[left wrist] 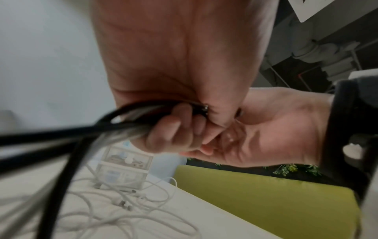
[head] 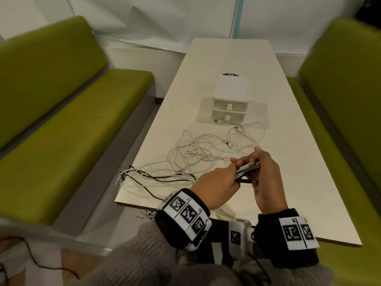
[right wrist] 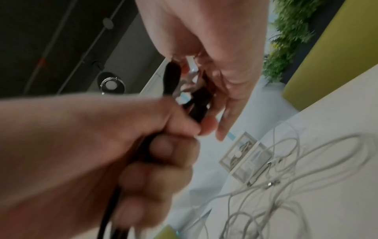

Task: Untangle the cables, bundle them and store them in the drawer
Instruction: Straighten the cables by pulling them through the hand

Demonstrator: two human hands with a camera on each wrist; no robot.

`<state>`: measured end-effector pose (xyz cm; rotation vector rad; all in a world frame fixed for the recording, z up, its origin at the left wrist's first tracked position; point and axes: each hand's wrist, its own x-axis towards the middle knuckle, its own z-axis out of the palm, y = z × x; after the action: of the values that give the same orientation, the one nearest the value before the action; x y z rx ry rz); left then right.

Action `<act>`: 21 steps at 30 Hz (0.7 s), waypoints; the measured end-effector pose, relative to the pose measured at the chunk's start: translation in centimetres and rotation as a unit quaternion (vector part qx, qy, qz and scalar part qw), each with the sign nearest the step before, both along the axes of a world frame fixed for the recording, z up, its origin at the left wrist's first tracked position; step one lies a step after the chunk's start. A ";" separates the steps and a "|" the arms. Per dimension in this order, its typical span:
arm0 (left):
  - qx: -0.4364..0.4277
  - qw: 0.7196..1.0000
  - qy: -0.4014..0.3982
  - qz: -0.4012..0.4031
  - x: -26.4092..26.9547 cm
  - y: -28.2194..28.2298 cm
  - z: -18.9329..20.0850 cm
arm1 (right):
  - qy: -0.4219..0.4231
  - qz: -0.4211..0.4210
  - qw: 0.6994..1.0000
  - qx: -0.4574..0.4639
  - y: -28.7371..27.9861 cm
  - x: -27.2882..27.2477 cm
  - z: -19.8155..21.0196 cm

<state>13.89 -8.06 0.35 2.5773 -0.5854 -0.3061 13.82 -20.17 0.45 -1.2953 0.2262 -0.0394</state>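
Both hands hover above the table's (head: 299, 172) near end. My left hand (head: 218, 182) grips a bundle of black and white cables (head: 247, 169); its fingers (left wrist: 169, 129) curl round the strands (left wrist: 131, 122). My right hand (head: 266, 172) closes round the connector ends (right wrist: 192, 77) of the same bundle. From the left hand, black and white lengths (head: 148, 176) trail to the table's front left corner and over its edge. A loose tangle of white cables (head: 208, 149) lies beyond the hands. Behind it stands a white two-drawer box (head: 229, 100), both drawers closed.
Green benches flank the table on the left (head: 72, 124) and right (head: 340, 100). A thin black cord (head: 35, 263) lies on the floor at lower left. A white wall closes the far end. Plants (right wrist: 292, 32) show behind the right bench.
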 end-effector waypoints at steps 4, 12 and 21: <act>0.043 0.998 -0.042 -0.034 -0.2 -0.3 0.0 | -0.011 0.039 0.997 -0.064 -0.7 0.1 0.5; -0.035 0.999 -0.024 0.025 -0.1 -0.5 -0.8 | -0.037 0.057 0.995 -0.078 0.4 0.0 -0.9; -0.091 0.995 -0.023 0.022 0.1 -1.5 -0.1 | 0.003 0.151 0.988 -0.032 0.5 -0.8 -1.2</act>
<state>13.97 -9.56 0.22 2.4236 -0.5457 -0.1711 12.98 -19.66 -0.73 -1.3823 0.0319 0.2181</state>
